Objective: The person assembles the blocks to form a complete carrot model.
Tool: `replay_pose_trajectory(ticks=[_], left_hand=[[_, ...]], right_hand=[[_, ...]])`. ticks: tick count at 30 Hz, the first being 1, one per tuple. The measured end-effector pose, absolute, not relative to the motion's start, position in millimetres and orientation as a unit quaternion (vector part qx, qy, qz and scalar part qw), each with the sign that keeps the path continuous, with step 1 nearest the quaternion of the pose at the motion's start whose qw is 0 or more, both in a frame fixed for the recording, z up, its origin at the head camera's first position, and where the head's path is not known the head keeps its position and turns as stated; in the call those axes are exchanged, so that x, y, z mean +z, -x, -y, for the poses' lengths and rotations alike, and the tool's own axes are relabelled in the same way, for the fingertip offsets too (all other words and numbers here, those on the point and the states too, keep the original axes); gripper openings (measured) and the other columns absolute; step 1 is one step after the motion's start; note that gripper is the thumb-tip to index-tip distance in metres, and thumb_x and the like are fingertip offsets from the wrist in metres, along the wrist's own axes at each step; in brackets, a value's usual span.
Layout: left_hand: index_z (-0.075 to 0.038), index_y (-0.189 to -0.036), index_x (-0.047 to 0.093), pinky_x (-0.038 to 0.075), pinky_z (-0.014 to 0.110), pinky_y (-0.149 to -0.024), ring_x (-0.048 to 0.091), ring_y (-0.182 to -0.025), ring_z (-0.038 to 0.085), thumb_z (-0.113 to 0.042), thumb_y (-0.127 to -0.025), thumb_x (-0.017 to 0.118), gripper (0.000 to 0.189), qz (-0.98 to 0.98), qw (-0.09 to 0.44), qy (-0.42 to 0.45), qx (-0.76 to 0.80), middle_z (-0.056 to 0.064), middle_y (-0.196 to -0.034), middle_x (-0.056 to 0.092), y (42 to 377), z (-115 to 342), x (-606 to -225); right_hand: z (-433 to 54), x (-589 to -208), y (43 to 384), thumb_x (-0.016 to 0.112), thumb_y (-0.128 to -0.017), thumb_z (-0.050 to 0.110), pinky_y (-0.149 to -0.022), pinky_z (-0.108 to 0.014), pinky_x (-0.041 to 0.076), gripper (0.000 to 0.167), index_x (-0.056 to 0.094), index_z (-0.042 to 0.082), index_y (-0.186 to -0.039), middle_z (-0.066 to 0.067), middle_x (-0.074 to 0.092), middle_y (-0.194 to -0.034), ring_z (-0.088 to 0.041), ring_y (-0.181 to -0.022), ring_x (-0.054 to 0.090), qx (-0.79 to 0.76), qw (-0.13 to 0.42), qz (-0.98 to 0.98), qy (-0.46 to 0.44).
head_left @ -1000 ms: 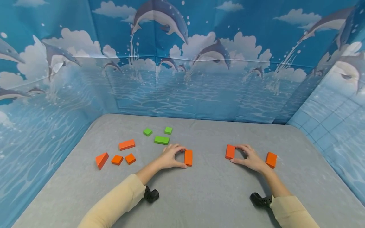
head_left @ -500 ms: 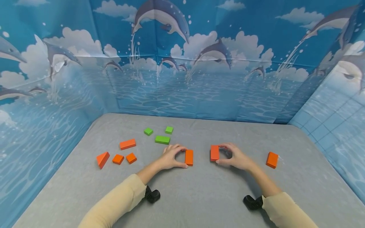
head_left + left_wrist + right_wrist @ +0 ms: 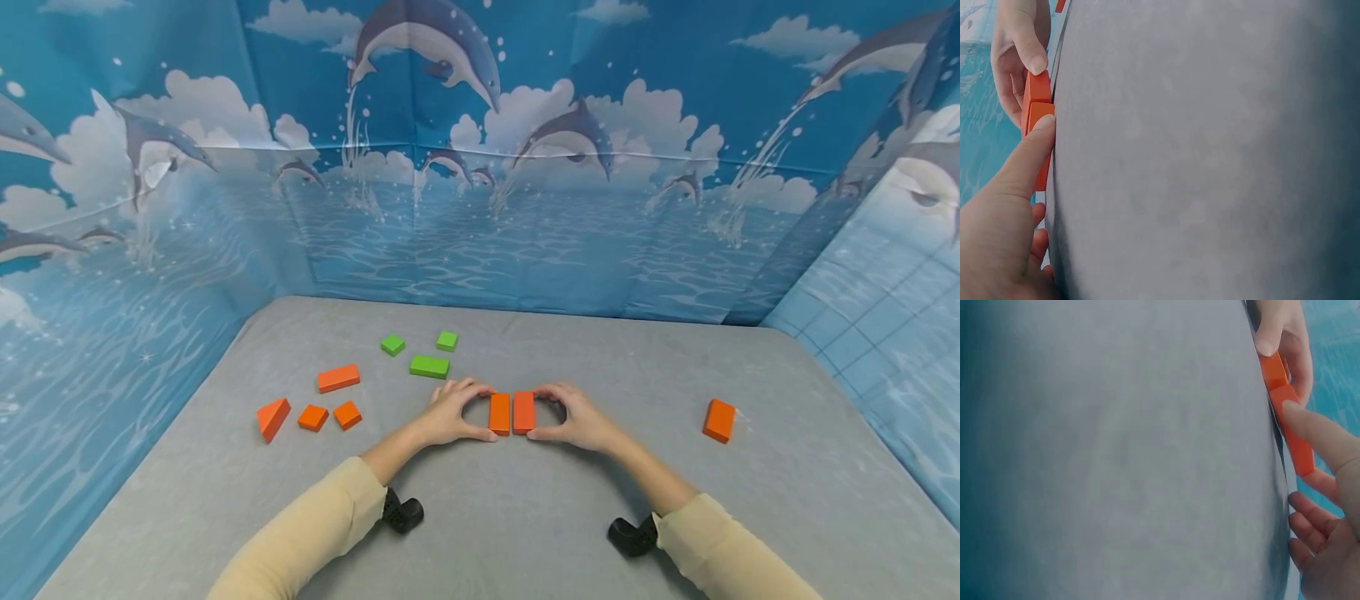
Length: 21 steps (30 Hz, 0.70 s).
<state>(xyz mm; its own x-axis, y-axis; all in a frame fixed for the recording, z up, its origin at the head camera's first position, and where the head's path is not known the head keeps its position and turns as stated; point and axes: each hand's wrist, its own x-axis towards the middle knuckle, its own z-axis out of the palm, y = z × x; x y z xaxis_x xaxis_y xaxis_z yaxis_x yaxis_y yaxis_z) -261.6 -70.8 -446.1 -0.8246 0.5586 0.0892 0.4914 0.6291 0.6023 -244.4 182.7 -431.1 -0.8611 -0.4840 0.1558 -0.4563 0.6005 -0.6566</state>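
Leftward, since the earlier frame, the right-hand block [image 3: 524,413] has been brought by the right hand [image 3: 573,423], so that it is now placed just beside the left-hand block [image 3: 498,414], which is kept nearly where it was.

At the left of the grey table [image 3: 480,517], an orange triangular block [image 3: 272,420] is laid near 2 small orange blocks [image 3: 312,417] [image 3: 347,415], with 1 orange oblong block [image 3: 338,378] behind them. Farther right and back, 2 small green blocks [image 3: 392,345] [image 3: 447,341] are grouped with 1 green oblong block [image 3: 430,367]; the loose pieces on this side are apparently parted by colour.

Next, the left-hand block is pinched by the left hand [image 3: 453,415], with the thumb put at the near end and the fingers at the far end. The right-hand block is gripped in mirror fashion by the right hand. By this hold, it seems, the facing long sides are left free of fingers. Whether the 2 blocks are touching cannot be told (a thin gap is shown from the head, hardly any from the wrists).

Well apart at the right, 1 lone orange block [image 3: 719,421] is left slightly skewed, untouched by either hand.
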Motion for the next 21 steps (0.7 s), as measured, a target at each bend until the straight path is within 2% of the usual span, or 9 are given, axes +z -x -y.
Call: replay_pose_trajectory(ticks=[12, 21], left_hand=[[-0.02, -0.127, 0.051, 0.024, 0.045, -0.094, 0.037, -0.115, 0.025, -0.042, -0.071, 0.076, 0.065, -0.903, 0.042, -0.291, 0.314, 0.002, -0.128, 0.046, 260.6, 70.4, -449.6], [-0.02, -0.127, 0.051, 0.024, 0.045, -0.093, 0.036, -0.115, 0.025, -0.04, -0.071, 0.076, 0.064, -0.902, 0.043, -0.29, 0.318, 0.003, -0.127, 0.046, 258.5, 69.7, -450.0]], right_hand=[[-177.9, -436.8, 238.6, 0.077, -0.07, 0.038, -0.09, -0.056, 0.034, 0.062, 0.056, 0.01, -0.122, -0.013, 0.049, -0.12, -0.034, -0.112, 0.042, -0.308, 0.007, -0.92, 0.243], [-177.1, -439.2, 237.1, 0.077, -0.07, 0.038, -0.091, -0.056, 0.034, 0.063, 0.056, 0.01, -0.122, -0.013, 0.05, -0.121, -0.034, -0.114, 0.042, -0.29, 0.0, -0.926, 0.243]])
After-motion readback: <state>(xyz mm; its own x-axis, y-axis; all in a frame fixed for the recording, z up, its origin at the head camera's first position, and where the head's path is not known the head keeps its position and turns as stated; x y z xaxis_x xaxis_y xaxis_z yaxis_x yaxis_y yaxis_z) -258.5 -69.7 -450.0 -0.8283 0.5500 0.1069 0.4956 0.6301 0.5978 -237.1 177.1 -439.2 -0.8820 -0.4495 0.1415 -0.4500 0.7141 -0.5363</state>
